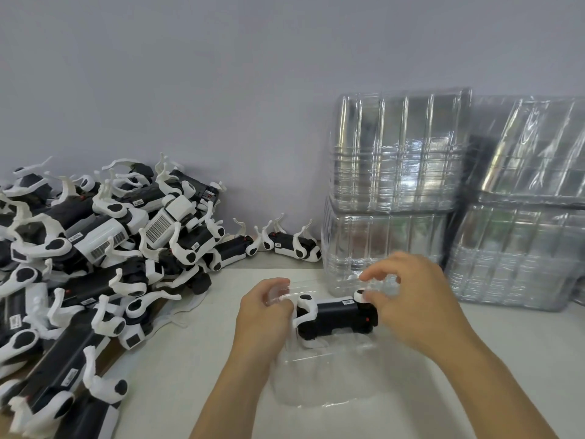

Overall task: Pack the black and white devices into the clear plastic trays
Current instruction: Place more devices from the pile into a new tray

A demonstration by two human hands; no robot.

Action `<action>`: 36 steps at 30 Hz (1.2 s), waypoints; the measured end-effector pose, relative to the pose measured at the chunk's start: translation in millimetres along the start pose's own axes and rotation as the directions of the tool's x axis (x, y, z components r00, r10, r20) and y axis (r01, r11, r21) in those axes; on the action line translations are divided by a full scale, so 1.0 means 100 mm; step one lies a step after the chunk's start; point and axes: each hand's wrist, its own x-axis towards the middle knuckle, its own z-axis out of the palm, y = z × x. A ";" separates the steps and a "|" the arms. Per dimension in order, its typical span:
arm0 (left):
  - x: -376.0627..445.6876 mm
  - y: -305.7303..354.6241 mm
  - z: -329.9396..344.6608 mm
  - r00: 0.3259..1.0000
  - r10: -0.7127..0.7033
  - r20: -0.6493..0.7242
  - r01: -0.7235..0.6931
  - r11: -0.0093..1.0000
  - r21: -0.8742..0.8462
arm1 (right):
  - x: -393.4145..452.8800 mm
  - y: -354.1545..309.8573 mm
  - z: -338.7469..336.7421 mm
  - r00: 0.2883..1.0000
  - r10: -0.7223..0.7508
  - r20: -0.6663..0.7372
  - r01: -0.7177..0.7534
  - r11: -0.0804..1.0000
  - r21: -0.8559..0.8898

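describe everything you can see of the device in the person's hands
The device has a long black body with white end pieces, a white curved arm at its left end, a small white label on top and a red dot on its side. It looks like hard plastic. It lies lengthwise over a clear tray on the white table. The left hand grips its left end and the right hand pinches its white right cap.

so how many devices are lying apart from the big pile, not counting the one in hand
2. One device lies against the wall just right of the pile; the other device lies further right, beside the tray stacks. The pile may hide more.
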 end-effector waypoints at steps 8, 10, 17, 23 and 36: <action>-0.09 0.20 0.00 0.783 0.621 0.039 -0.580 0.707 0.405 | -0.02 -0.22 -0.11 0.905 0.094 0.415 -0.065 0.994 -0.084; -0.19 0.32 0.08 0.722 0.634 0.277 -0.685 0.600 0.413 | -0.04 -0.23 -0.12 0.886 0.134 0.444 -0.084 0.988 -0.132; -0.33 0.29 0.25 0.687 0.397 0.608 -0.726 0.376 0.575 | -0.05 -0.20 -0.21 0.790 0.191 0.583 -0.088 0.976 -0.200; -0.28 0.24 0.24 0.686 0.275 0.674 -0.727 0.304 0.616 | -0.06 -0.25 -0.19 0.823 0.177 0.541 -0.067 0.974 -0.216; -0.29 0.22 0.24 0.720 0.255 0.645 -0.692 0.328 0.643 | -0.12 -0.49 -0.23 0.701 0.443 0.559 -0.240 0.885 -0.400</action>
